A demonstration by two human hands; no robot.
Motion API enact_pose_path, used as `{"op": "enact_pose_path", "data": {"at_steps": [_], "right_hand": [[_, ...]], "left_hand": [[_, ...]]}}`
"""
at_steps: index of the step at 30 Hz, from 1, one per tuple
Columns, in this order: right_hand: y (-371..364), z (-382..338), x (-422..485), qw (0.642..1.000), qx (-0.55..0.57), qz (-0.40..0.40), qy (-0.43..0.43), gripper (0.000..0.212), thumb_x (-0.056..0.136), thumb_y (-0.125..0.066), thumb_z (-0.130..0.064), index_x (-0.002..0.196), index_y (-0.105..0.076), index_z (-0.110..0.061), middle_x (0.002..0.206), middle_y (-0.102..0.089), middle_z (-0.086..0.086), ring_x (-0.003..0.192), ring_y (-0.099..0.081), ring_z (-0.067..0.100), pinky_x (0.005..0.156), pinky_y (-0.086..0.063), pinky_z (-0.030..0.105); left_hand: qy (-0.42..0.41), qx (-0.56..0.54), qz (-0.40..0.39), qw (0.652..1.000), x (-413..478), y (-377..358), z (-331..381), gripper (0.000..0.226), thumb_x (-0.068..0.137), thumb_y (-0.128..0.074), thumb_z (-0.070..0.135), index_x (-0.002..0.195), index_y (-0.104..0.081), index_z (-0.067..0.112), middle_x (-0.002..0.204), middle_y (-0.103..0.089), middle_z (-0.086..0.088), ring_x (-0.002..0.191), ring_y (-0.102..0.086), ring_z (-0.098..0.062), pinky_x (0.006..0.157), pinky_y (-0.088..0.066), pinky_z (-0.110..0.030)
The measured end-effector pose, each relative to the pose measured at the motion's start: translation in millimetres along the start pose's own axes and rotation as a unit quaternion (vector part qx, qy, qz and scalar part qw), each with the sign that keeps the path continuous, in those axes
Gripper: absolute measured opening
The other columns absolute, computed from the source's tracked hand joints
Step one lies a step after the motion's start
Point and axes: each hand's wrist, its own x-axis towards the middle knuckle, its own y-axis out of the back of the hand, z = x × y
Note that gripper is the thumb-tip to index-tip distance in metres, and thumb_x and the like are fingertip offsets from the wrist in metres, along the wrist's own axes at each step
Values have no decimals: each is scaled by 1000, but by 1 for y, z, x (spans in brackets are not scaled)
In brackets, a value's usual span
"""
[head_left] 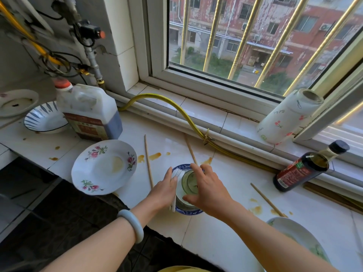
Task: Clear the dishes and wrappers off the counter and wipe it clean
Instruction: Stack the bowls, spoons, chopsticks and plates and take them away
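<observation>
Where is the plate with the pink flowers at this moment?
In the head view, the floral plate sits at the left on the front edge of the counter, in front of the jug and left of the blue-rimmed bowl.

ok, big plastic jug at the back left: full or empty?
Partly full: dark liquid fills only the bottom part of the plastic jug; above it the walls look clear.

both arms reach forward; left hand (164,190) straight-fingered, perhaps pinching; right hand (208,190) splayed, fingers arched
</observation>
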Motion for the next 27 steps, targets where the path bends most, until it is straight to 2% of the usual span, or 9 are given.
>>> {"op": "enact_pose_path", "data": {"at_steps": [5, 7, 9, 13, 17, 19, 22, 25, 27], "right_hand": [[5, 1, -2, 1000, 24, 1, -5, 101, 74, -68, -62, 152, -12, -28, 150, -25, 0, 131, -37, 21, 106, -41, 32], [10, 0, -4, 1000, 28, 8, -1, 99, 75, -62, -68, 151, -13, -28, 150, -26, -1, 132, -36, 20, 107, -40, 32], [19, -2, -6, 999, 48, 23, 3, 93, 79, -56, -70, 151, -17, -25, 148, -29, -2, 132, -36, 17, 108, -38, 31], [38, -2, 1, 984, 148, 99, -15, 69, 89, -54, -56, 145, -37, -19, 140, -45, 0, 126, -44, 13, 104, -37, 27], [52, 9, 28, 971, 175, 152, -63, 38, 95, -57, -32, 126, -55, -10, 109, -62, 1, 98, -57, 12, 84, -46, 25], [55, 19, 41, 970, 174, 139, -93, 29, 95, -57, -25, 119, -59, -9, 96, -63, -1, 87, -59, 14, 76, -47, 25], [51, 35, 56, 973, 157, 105, -128, 19, 94, -56, -23, 109, -61, -12, 94, -64, 0, 78, -60, 14, 66, -48, 24], [40, 53, 68, 974, 144, 65, -164, 12, 93, -58, -19, 100, -63, -11, 91, -66, 3, 82, -63, 18, 75, -55, 34], [33, 64, 75, 971, 139, 32, -190, 7, 91, -58, -16, 92, -63, -10, 86, -65, 4, 83, -64, 22, 75, -56, 37]], "left_hand": [[-3, -66, 16, 998, 4, -3, -7, 68, 96, -18, 64, 155, 1, 34, 157, -30, -9, 143, -31, -28, 113, -27, -41], [2, -97, 75, 992, 2, 0, -8, 66, 99, -23, 59, 155, -17, 25, 154, -35, -7, 140, -35, -27, 110, -30, -37], [24, -101, 154, 983, 2, 7, -12, 53, 101, -31, 48, 144, -39, 18, 143, -49, -9, 129, -47, -27, 103, -38, -36], [73, -68, 207, 973, 9, 23, -26, 32, 97, -44, 20, 128, -50, 14, 128, -56, -9, 112, -56, -26, 90, -47, -35], [101, -7, 213, 972, 19, 31, -33, 19, 93, -52, 17, 112, -51, 14, 112, -61, -7, 93, -56, -23, 78, -49, -31], [117, 15, 207, 971, 23, 31, -36, 15, 92, -53, 16, 106, -49, 14, 109, -62, -8, 89, -55, -23, 73, -47, -31], [137, 10, 203, 970, 27, 31, -37, 17, 89, -50, 10, 106, -49, 10, 108, -61, -10, 85, -53, -24, 64, -41, -30], [152, -14, 202, 967, 30, 36, -32, 28, 85, -53, 9, 112, -50, 7, 111, -61, -12, 93, -59, -28, 67, -47, -32], [155, -29, 191, 969, 28, 41, -27, 26, 83, -57, 12, 108, -51, 10, 109, -60, -8, 91, -58, -26, 74, -50, -34]]}}
